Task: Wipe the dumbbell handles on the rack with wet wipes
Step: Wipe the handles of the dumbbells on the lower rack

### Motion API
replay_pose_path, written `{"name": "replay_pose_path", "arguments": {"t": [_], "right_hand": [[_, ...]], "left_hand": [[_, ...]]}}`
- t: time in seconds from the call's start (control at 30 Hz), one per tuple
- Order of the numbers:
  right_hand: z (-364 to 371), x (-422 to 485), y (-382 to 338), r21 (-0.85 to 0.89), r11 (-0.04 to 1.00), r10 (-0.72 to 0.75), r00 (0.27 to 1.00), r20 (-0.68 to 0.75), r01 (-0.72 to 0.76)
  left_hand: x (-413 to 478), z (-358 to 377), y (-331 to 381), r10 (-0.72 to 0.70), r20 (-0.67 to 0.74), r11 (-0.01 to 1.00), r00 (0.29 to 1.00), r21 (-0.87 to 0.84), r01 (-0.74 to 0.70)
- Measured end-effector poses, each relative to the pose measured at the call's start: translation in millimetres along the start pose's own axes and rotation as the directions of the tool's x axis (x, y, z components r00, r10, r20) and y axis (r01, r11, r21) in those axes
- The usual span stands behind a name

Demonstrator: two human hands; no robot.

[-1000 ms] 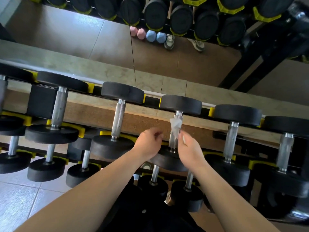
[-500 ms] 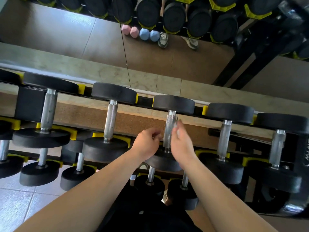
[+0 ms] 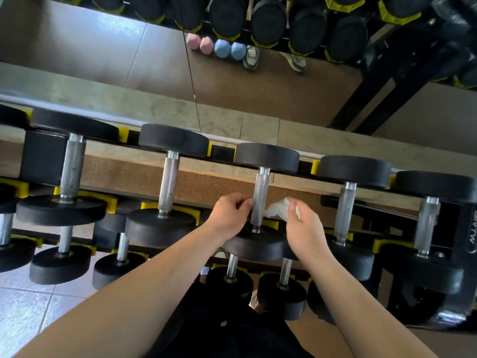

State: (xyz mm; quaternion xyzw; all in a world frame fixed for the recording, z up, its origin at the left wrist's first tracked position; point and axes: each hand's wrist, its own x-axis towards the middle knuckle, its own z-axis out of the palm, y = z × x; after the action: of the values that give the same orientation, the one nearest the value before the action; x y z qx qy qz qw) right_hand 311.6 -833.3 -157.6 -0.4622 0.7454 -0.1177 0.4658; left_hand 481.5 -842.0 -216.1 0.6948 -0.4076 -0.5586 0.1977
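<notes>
Head view: the right hand (image 3: pixel 302 228) pinches a crumpled wet wipe (image 3: pixel 277 209) at three o'clock of the centre dumbbell handle (image 3: pixel 260 192), just off the steel. The left hand (image 3: pixel 229 215), fingers curled, touches the handle at nine o'clock; whether it holds anything I cannot tell. So light a pinch could drop the wipe between the rack's (image 3: pixel 222 151) tiers, or miss the handle's far end.

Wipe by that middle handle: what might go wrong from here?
1. The wipe is held just by the right hand's fingertips, off the handle; it could slip and fall below.
2. The left hand sits close against the handle, above the plate, so its knuckles might get knocked during wiping.
</notes>
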Motion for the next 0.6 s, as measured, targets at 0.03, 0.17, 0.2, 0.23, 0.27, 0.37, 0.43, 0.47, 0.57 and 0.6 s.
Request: {"name": "replay_pose_path", "arguments": {"t": [0.03, 0.17, 0.2, 0.23, 0.27, 0.37, 0.43, 0.47, 0.57, 0.6], "right_hand": [[1, 1, -4, 0.002, 1.0, 0.001, 1.0, -0.004, -0.001], [14, 0, -15, -0.021, 0.999, -0.025, 0.999, 0.039, 0.026], [17, -1, -17, -0.019, 0.999, -0.036, 0.999, 0.038, 0.037], [19, -1, -20, -0.01, 0.999, -0.048, 0.998, 0.037, 0.048], [21, 0, -22, 0.005, 0.998, -0.059, 0.998, 0.029, 0.059], [26, 3, -28, 0.042, 0.996, -0.081, 0.996, -0.032, 0.082], [33, 6, -30, 0.048, 0.993, -0.105, 0.993, -0.045, 0.107], [36, 6, -31, 0.048, 0.991, -0.124, 0.992, -0.026, 0.125], [47, 2, -27, 0.042, 0.984, -0.175, 0.982, 0.071, 0.173], [49, 0, -23, 0.036, 0.981, -0.191, 0.977, 0.089, 0.189]], "left_hand": [[1, 2, 0, -0.012, -0.01, 1.0, 1.0, -0.009, 0.012], [3, 6, 0, -0.022, -0.052, 0.999, 0.998, -0.04, 0.02], [4, 7, 0, -0.021, -0.062, 0.999, 0.998, -0.041, 0.018], [5, 8, 0, -0.018, -0.071, 0.999, 0.997, -0.031, 0.016], [6, 9, -1, -0.01, -0.084, 1.0, 0.996, -0.01, 0.009], [8, 9, 3, 0.038, -0.102, 0.995, 0.994, 0.099, -0.028], [8, 10, 7, 0.06, -0.094, 0.986, 0.994, 0.163, -0.044], [9, 9, 8, 0.058, -0.095, 0.983, 0.994, 0.179, -0.041], [7, 0, 3, 0.008, -0.124, 0.989, 0.992, 0.149, 0.011], [6, -5, -2, -0.013, -0.138, 0.99, 0.99, 0.137, 0.032]]}}
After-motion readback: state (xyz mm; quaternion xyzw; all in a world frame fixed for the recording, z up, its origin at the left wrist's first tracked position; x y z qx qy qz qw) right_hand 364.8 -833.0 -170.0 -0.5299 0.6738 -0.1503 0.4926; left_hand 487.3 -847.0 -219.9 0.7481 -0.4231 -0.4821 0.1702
